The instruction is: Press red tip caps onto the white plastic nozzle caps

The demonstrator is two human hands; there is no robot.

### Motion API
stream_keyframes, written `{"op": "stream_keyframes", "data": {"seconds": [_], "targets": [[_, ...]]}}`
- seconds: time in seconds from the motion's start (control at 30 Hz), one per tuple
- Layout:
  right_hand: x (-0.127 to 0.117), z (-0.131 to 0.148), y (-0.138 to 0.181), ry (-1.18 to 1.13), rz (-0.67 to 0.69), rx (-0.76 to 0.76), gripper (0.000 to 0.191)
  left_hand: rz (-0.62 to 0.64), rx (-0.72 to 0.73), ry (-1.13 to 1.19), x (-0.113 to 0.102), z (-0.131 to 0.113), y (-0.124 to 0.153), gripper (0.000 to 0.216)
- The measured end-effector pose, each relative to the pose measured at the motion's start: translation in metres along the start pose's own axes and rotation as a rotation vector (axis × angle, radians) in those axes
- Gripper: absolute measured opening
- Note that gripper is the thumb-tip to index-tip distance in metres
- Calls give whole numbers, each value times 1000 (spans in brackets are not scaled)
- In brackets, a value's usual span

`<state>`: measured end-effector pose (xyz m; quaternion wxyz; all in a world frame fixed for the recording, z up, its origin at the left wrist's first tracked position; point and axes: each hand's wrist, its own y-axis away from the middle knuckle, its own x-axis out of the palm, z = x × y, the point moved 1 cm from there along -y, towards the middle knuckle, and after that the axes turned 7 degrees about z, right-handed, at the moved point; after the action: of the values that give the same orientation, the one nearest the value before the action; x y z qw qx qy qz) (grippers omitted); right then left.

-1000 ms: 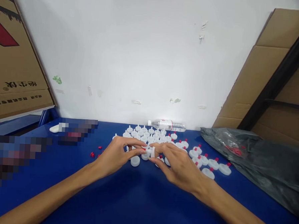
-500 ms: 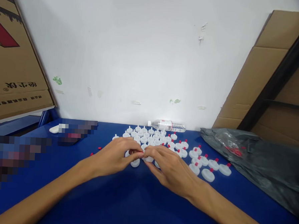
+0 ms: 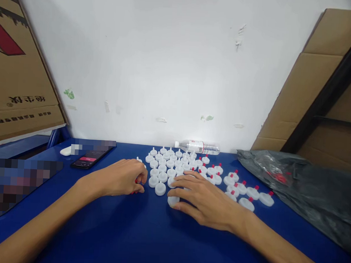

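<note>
On the left, my left hand (image 3: 126, 178) is low over the blue table, its fingers curled down around small red caps (image 3: 134, 191) that are partly hidden under it. To its right, my right hand (image 3: 197, 195) has thumb and forefinger closed on the edges of a white round lid (image 3: 173, 201) at the front of the group; its top is partly covered. Behind and between the hands stand several white spouted lids (image 3: 160, 188) with bare tips. Toward the right, other such lids (image 3: 246, 204) carry red caps on their spouts.
A clear plastic bottle (image 3: 204, 147) lies against the white wall. Dark grey plastic sheeting (image 3: 313, 193) covers the table's right side. At the left lie a phone (image 3: 88, 158) and a small white object (image 3: 65, 151). Cardboard (image 3: 282, 105) leans at the right, with a printed carton (image 3: 25, 72) at left.
My hands have parted from where they met at the middle. The left has moved left to the red caps; the right has shifted slightly, with its fingers lower on a front lid.
</note>
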<state>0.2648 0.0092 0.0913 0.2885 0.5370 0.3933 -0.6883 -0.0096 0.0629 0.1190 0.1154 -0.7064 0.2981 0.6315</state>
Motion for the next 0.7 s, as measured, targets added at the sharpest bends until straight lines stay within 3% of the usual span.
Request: {"op": "stream_keyframes", "data": {"seconds": [0.17,0.23,0.43,0.63,0.7], "targets": [[-12,-11,2,14,-141,139,30,36,42,-5,4,-2,-3,10],[-10,-16,3,31,-135,191,33,0,40,-22,0,-5,-2,9],[1,-23,6,52,-1,207,39,-179,48,-51,-14,-22,2,18],[-10,-17,4,113,-228,192,26,-420,272,66,2,-35,-7,18],[-11,-14,3,122,-243,165,22,-509,329,100,12,-38,-11,21]]}}
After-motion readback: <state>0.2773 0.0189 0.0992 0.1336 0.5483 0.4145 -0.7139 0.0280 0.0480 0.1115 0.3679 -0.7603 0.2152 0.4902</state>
